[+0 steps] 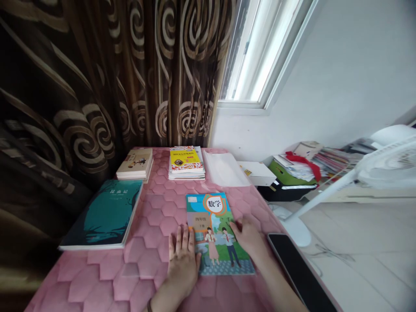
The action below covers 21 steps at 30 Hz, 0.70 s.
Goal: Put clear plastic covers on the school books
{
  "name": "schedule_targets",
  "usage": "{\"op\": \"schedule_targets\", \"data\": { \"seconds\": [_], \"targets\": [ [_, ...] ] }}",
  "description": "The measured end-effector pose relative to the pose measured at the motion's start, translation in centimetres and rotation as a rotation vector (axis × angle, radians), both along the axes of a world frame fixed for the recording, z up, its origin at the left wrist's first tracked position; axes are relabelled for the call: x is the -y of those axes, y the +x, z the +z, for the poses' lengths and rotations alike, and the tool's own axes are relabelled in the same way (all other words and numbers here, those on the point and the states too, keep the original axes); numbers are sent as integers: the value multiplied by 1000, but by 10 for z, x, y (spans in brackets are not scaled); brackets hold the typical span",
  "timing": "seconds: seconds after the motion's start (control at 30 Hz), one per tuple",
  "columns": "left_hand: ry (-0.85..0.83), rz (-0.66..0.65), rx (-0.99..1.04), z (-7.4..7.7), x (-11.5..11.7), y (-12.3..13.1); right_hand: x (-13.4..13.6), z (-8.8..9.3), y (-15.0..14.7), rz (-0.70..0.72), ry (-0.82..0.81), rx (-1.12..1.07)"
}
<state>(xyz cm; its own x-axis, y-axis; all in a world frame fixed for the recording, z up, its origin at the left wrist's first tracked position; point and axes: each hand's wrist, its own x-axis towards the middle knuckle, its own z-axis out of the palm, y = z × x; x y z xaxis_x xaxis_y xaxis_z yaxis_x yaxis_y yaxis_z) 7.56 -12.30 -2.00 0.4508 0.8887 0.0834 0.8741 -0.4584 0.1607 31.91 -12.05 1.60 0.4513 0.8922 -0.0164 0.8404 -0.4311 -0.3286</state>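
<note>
Pink hexagon-patterned cloth (pixel 136 284) is bearing a blue-green paperback (pixel 221 258); flat-fingered left hand (pixel 183 263) and loosely-bent right hand (pixel 249 237) are flanking it, empty.

L wrist (pixel 158 300) has thin dk band (pixel 149 306); both forearms (pixel 278 277) & fingers (pixel 185 238) bare.

"How does the left hand (pixel 183 262) lie?"
"Back upward; fingers (pixel 185 238) straight, pointing forward, slightly spread; thumb (pixel 198 262) out to the side."
"And the right hand (pixel 251 237)?"
"Angled inward, its fingers partly hidden; the bare right forearm (pixel 280 284) slants up from the lower right."
</note>
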Motion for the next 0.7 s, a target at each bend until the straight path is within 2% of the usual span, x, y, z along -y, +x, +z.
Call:
{"op": "schedule_targets", "data": {
  "seconds": [0.23,0.3,0.4,0.57,0.7],
  "targets": [
    [-48,-5,23,8,0,-3,-19,7,17,71,-110,-241],
    [-81,11,15,12,-3,-1,-21,10,19,92,-77,-232],
    [-119,108,-28,18,-11,13,-16,8,20,99,5,-269],
    [-118,231,-83,13,-25,43,16,0,8,16,-37,-748],
    [-108,150,-61,10,-28,38,59,-8,-23,-59,-27,-1056]
  ]
}}
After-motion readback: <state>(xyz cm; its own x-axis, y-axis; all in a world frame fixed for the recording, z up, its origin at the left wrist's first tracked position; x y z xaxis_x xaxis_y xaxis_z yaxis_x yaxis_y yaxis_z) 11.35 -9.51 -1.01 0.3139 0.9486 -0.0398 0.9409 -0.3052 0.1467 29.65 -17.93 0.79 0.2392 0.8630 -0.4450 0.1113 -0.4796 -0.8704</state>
